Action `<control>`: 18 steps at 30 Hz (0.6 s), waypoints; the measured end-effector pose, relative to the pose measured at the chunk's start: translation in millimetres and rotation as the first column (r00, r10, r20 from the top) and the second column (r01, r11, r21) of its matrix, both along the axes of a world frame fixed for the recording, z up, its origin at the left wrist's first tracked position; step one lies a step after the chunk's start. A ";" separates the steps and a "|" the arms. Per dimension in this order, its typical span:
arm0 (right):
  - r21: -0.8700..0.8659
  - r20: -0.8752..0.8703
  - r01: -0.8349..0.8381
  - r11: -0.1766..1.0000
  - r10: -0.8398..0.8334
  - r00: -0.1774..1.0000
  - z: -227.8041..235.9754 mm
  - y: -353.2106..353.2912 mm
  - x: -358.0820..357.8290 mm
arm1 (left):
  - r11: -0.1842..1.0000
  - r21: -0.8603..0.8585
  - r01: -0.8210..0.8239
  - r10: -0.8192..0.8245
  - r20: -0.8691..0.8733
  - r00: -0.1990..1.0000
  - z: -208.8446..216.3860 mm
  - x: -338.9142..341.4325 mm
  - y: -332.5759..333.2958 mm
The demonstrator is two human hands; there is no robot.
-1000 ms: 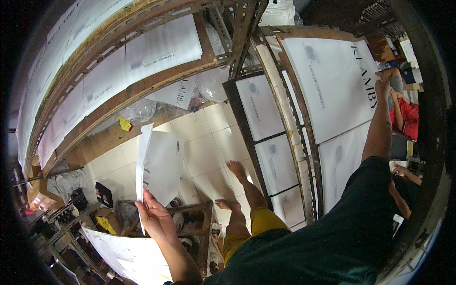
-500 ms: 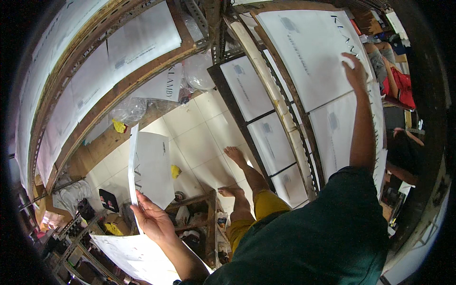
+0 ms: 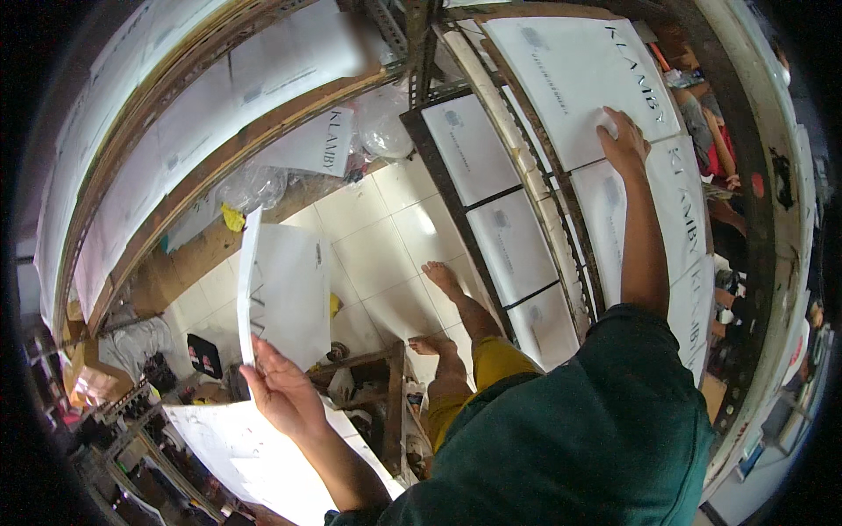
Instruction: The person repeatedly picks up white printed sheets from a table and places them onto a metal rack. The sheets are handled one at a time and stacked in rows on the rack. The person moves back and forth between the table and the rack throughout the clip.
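Observation:
My left hand (image 3: 285, 390) grips the edge of a white printed sheet (image 3: 294, 294) with dark lettering. The sheet stands upright, and a narrow white strip runs along its near edge; whether that is a fold or a thickness I cannot tell. On the right, my right hand (image 3: 624, 147) rests over a large white printed sheet (image 3: 561, 83) lying on a long rack. Its fingers are bent and a little apart, with the sheet's white surface showing between thumb and forefinger. A second printed sheet (image 3: 601, 206) lies nearer along the same rack.
A lower shelf (image 3: 465, 223) holds more white sheets. Another rack (image 3: 263, 131) with printed sheets curves along the left, clear plastic (image 3: 386, 127) beneath it. A wooden frame (image 3: 395, 412) and a white board (image 3: 254, 465) are near me. Another person's arm (image 3: 721, 140) shows far right.
My right hand has moved left and slightly nearer over the sheet, its fingers more bent. My left hand keeps its grip on the upright sheet. The view has shifted slightly.

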State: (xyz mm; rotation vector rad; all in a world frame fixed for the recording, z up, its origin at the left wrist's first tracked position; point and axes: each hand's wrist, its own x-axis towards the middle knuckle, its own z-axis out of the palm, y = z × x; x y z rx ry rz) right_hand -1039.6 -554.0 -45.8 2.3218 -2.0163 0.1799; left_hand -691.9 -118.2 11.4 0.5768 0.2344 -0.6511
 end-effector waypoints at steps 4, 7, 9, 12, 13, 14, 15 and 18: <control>-0.319 0.412 -0.343 0.884 0.455 0.789 21.0 31.7 67.0 | 0.977 0.178 0.114 -0.128 0.072 0.989 -23.8 -8.4 36.3; -0.109 0.872 -0.489 0.865 0.319 0.370 39.4 139.8 145.7 | 0.860 0.506 0.066 -0.289 0.375 0.881 -38.8 -16.8 44.2; -0.053 0.882 -0.764 0.643 0.389 0.265 46.2 223.4 179.0 | 0.958 0.285 0.035 -0.058 0.074 0.996 0.2 -32.6 31.0; 0.080 0.956 -0.980 0.184 0.264 0.128 69.3 320.7 196.7 | 0.910 0.396 0.122 -0.206 0.177 0.962 -7.8 -62.3 44.0; 0.035 0.986 -0.987 0.160 0.156 0.061 72.4 342.1 200.2 | 0.954 0.272 0.122 -0.163 0.133 0.978 5.5 -69.9 47.2; -0.006 0.999 -0.988 0.153 0.039 0.000 75.9 359.8 206.6 | 0.982 0.147 0.121 -0.134 0.081 0.988 18.7 -76.1 48.6; 0.030 0.999 -0.982 0.186 0.020 0.034 77.8 362.0 209.5 | 0.956 0.212 0.203 -0.225 0.086 0.971 12.0 -74.9 38.3; 0.081 0.994 -0.972 0.219 0.051 0.094 104.5 377.2 217.2 | 0.972 0.214 0.099 -0.132 0.148 0.980 40.8 -80.1 43.3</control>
